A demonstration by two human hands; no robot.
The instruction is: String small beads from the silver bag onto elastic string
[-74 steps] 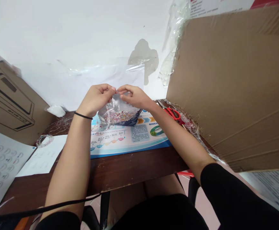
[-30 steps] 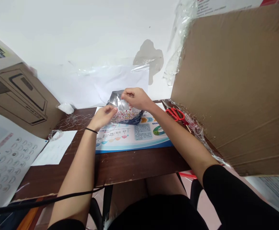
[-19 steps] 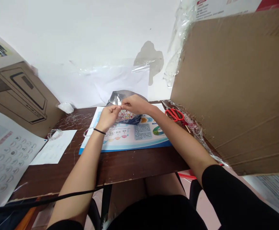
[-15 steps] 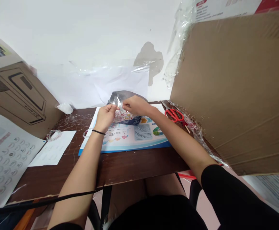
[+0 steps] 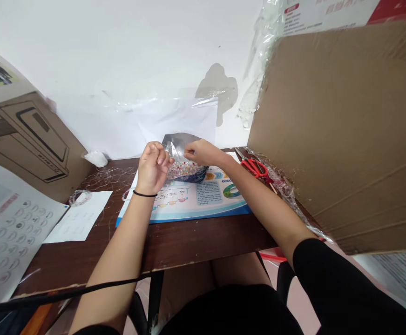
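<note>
My left hand [image 5: 153, 168] is raised with its palm turned up and its fingers curled in. Whatever it holds, if anything, is too fine to see. To its right my right hand [image 5: 205, 151] has thumb and fingers pinched together; I cannot make out what is between them. Below and between both hands lie many small pink, red and white beads [image 5: 185, 170], in an open dark container [image 5: 194, 177] with clear plastic at its back. A printed sheet [image 5: 175, 215] with a blue edge lies beneath the container.
Red-handled scissors [image 5: 255, 167] lie to the right, beside crumpled plastic along a big cardboard panel [image 5: 339, 139]. On the left are tangled clear thread [image 5: 110, 177], a beaded ring [image 5: 80, 197] on white paper [image 5: 79, 223], and a cardboard box [image 5: 38, 135].
My left hand has risen a little and turned its palm upward, its fingers curling more. My right hand has shifted slightly to the right, still pinched.
</note>
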